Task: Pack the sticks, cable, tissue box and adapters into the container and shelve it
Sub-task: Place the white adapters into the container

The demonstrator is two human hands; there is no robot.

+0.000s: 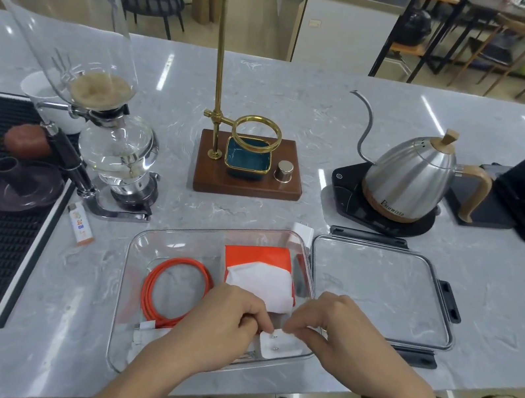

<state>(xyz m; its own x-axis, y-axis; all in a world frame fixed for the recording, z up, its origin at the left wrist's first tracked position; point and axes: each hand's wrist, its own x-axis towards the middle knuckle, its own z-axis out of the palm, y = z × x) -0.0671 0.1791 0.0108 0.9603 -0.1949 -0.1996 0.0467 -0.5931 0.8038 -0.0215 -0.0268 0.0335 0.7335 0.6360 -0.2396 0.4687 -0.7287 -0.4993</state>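
Going L to R: orange cable (169, 291) is lying coiled in the L half of the clear container (136, 282), its white plug end pointing toward the near wall. Left hand (218, 327) is curling in over the near edge, thumb + fingers pinched at the L corner of a white adapter (278, 345); exactly what the pinch has is partly hidden. Adapter is sitting inside the near R corner, prong face turned up, long axis running roughly L-R. Tissue box (259, 274), orange + white, is lying just behind it, long axis running front-to-back. Right hand (336, 329) is hovering at the adapter's R side, fingers bent, tips touching or nearly so; can't tell if it's gripping.

To do this step well, prob. best pressing the adapter flat into the corner so the lid (381, 288), lying open just R of the container, can close. A 2nd white adapter (304, 233) is standing outside the far rim, not yet packed. Sticks: can't ID them for sure.
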